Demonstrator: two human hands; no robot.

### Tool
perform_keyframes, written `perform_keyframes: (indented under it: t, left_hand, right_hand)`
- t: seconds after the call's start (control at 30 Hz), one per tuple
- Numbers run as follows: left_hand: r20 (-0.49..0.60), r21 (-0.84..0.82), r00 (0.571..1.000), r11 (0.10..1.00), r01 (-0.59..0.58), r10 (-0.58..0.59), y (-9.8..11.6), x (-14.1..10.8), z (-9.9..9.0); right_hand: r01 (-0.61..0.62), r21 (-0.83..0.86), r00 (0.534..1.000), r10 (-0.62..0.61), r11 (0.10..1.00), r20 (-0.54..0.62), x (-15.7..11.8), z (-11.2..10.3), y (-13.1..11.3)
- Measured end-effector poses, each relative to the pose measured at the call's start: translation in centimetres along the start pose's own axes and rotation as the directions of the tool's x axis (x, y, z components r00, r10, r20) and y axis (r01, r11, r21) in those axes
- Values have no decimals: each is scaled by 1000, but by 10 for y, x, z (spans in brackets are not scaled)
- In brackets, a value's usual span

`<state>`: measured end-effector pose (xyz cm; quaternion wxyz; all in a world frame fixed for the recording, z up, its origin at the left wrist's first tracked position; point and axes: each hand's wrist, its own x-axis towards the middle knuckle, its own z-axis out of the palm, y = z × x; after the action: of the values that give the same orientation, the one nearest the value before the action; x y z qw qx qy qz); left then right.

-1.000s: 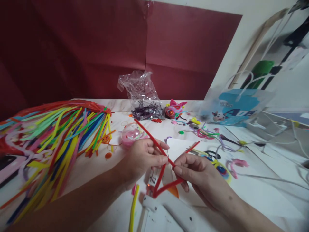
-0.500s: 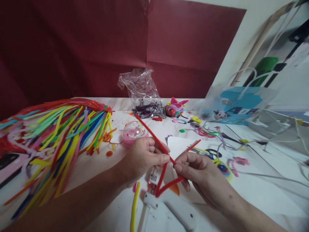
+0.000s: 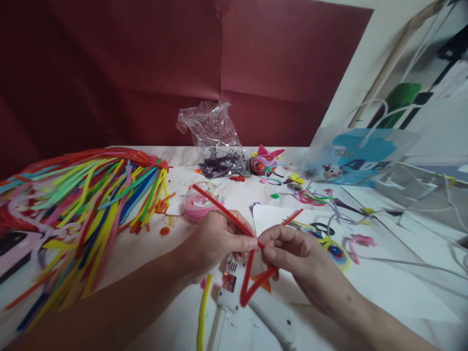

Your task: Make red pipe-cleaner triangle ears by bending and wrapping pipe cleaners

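A deep maroon backdrop (image 3: 164,58) fills the upper left and centre of the frame above a pale tabletop (image 3: 239,195), where we see a heap of many-coloured fuzzy stems (image 3: 98,195) fanned across the left and a blue-and-white carrier bag (image 3: 351,156) at the right. Near the middle, the left hand (image 3: 228,236) and the right hand (image 3: 292,251) meet almost fingertip to fingertip, each closed in a narrow thumb-and-finger pinch on a red fuzzy stem (image 3: 219,207), which is held above a white tool (image 3: 270,317) at lower centre. We judge the red piece to be very light, soft on the outside yet springy enough to keep a bend, unlikely to slip or break, though repeated folding in one spot might weaken it; the best hold, we think, is a close pinch on either side of the crossing, as here. It is bright and evenly red, with one straight length slanting toward the left of centre, a sharp V dipping to lower centre, and a tip showing beyond the right hand. Fingers cover the crossing, so we cannot tell whether it is one stem or two. Smallest of all, we note a green dot (image 3: 275,196) just right of centre.
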<state>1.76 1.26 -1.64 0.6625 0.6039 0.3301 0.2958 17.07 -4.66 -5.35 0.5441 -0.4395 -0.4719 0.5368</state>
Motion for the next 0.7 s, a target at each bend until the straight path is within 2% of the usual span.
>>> perform_keyframes:
  t: [0.13, 0.2, 0.27, 0.33, 0.37, 0.43, 0.53, 0.6, 0.7]
  left_hand:
    - [-106, 16, 992, 998, -65, 66, -3, -2, 8]
    - [-187, 31, 977, 995, -95, 99, -4, -2, 11]
    - [-264, 66, 955, 990, -125, 138, -5, -2, 12]
    - [-310, 106, 933, 982, -156, 181, -6, -2, 14]
    - [-316, 117, 928, 979, -166, 195, -7, -3, 15]
    - [-304, 110, 932, 979, -171, 197, -8, -4, 18]
    - [-275, 81, 946, 985, -153, 169, -9, -8, 22]
    - [-272, 73, 950, 988, -139, 154, -9, -10, 23]
    - [-277, 46, 949, 989, -143, 151, -9, -12, 23]
  right_hand:
    - [49, -71, 998, -51, 996, -30, -2, 3, -1]
    - [156, -177, 978, -177, 972, -112, -5, 4, -3]
    - [302, -391, 907, -389, 869, -163, -9, 5, -6]
    - [386, -585, 847, -526, 713, -82, -13, 6, -8]
    - [398, -644, 844, -536, 654, -23, -15, 7, -9]
    - [388, -707, 871, -486, 591, 72, -16, 9, -9]
    - [350, -764, 894, -437, 542, 100, -17, 11, -7]
    - [321, -758, 904, -422, 567, 67, -17, 12, -6]
    - [227, -657, 947, -320, 719, -23, -18, 14, -6]
